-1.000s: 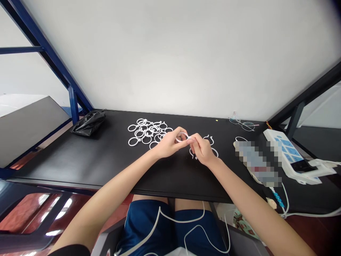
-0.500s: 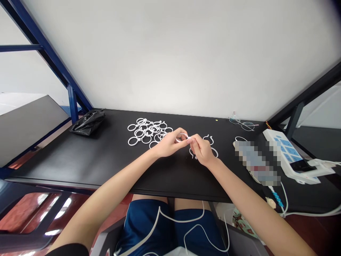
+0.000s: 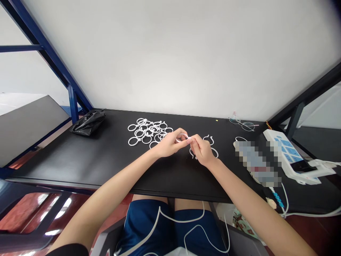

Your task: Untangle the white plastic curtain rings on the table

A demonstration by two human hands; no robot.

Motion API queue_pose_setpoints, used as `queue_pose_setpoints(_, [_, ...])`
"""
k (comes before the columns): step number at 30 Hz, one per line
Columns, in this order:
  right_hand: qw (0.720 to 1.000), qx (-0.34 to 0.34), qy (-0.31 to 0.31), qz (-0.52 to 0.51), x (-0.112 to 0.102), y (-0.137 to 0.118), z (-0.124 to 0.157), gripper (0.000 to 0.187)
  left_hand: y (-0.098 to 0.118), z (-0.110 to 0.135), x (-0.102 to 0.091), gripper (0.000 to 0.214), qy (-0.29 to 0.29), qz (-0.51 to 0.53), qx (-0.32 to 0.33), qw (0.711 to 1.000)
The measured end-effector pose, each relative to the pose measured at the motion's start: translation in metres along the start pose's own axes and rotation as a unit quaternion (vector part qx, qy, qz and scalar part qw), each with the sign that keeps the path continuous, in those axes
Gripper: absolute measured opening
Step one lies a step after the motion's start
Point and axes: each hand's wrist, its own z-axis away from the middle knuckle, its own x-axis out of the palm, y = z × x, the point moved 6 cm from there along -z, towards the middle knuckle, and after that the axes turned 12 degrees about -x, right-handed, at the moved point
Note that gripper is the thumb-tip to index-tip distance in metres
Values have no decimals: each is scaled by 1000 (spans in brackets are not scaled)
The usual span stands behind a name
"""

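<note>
Both hands meet over the middle of the black table around one white plastic curtain ring (image 3: 183, 134). My left hand (image 3: 169, 144) is closed on its left side, thumb in front and fingers behind. The thumb and fingers of my right hand (image 3: 203, 150) pinch the ring's right end, hiding the joint there. To the left lies a loose pile of several similar white rings (image 3: 150, 130), each with a small eyelet. Beside and partly behind my right hand are a few more white rings (image 3: 217, 153), some with a visible gap.
A black plastic bag (image 3: 89, 122) lies at the table's far left. Eyeglasses (image 3: 247, 126) rest near the wall at right. A blurred-out phone (image 3: 255, 163) with a cable and a white power strip (image 3: 286, 153) occupy the right side. White cord (image 3: 183, 221) crosses my lap.
</note>
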Motion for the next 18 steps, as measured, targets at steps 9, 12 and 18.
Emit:
queue_pose_setpoints(9, [1000, 9, -1, 5, 0, -1, -1, 26, 1, 0, 1, 34, -2, 2, 4, 1000])
queue_pose_setpoints(12, [1000, 9, -2, 10, -1, -2, -1, 27, 1, 0, 0, 34, 2, -3, 1, 1000])
queue_pose_setpoints(18, [1000, 1, -3, 8, -1, -3, -1, 26, 0, 0, 0, 34, 0, -5, 2, 1000])
